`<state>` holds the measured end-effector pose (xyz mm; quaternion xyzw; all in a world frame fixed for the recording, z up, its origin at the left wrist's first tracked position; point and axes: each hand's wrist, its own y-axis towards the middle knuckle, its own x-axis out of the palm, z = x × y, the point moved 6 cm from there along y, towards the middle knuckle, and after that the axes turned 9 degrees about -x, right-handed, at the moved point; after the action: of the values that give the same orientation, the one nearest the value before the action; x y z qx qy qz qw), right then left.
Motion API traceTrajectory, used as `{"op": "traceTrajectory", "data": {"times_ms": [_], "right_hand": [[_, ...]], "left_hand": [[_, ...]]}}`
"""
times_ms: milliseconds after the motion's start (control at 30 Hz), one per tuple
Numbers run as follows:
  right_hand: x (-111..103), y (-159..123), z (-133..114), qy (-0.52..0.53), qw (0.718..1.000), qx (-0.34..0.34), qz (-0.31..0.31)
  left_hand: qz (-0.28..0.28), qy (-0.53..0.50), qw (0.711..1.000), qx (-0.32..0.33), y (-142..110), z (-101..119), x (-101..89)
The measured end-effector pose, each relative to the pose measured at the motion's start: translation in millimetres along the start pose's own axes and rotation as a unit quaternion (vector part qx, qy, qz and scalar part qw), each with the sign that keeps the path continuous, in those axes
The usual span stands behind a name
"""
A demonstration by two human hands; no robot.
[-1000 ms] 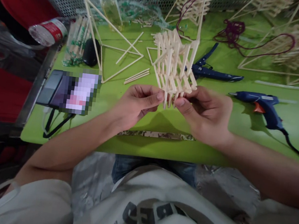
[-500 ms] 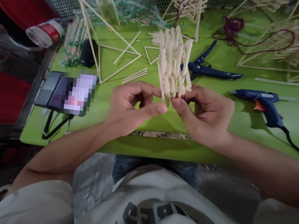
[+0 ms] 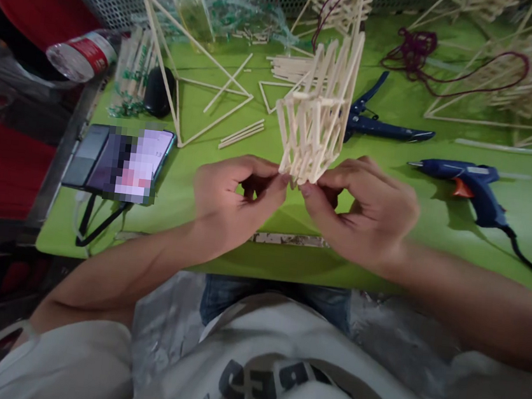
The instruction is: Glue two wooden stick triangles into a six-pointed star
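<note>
Between my hands rises a lattice of pale wooden sticks [image 3: 314,115], its sticks joined in crossing rows and leaning away from me. Its near end is pinched between thumb and forefinger of my left hand [image 3: 241,200] on one side. On the other side, my right hand [image 3: 365,211] pinches the same end, thumb in front. Both hands are above the green table close to its front edge. The exact fingertip contact is partly hidden behind the thumbs. Behind the lattice lie dark blue cutters [image 3: 389,129], partly covered by it.
A blue glue gun [image 3: 469,184] lies right. Left are a stick frame [image 3: 216,88], loose sticks [image 3: 242,134], a black mouse [image 3: 159,92] and a phone [image 3: 142,163]. A bottle [image 3: 194,9] stands behind; purple string [image 3: 415,50] and more lattices [image 3: 525,75] lie back right.
The stick lattice has tilted and stretched longer, its far end now reaching up and to the right. My left thumb has drawn in against its near end.
</note>
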<state>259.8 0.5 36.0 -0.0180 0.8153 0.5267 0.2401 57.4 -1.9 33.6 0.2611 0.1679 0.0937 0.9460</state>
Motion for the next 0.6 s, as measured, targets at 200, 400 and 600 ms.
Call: {"op": "traceTrajectory", "data": {"times_ms": [200,400,600], "right_hand": [[1,-3,4,-0.01,1.0,0.015,0.014],[0,-5,6,-0.004,0.999,0.053,-0.003],[1,-7,15,0.065,0.992,0.106,0.027]], "left_hand": [[-0.001,0.014,1.0,-0.014,-1,1,-1.2],[-0.009,-0.017,0.998,-0.058,0,-6,-3.2],[0.006,-0.082,0.992,-0.093,1,-16,-4.7]]}}
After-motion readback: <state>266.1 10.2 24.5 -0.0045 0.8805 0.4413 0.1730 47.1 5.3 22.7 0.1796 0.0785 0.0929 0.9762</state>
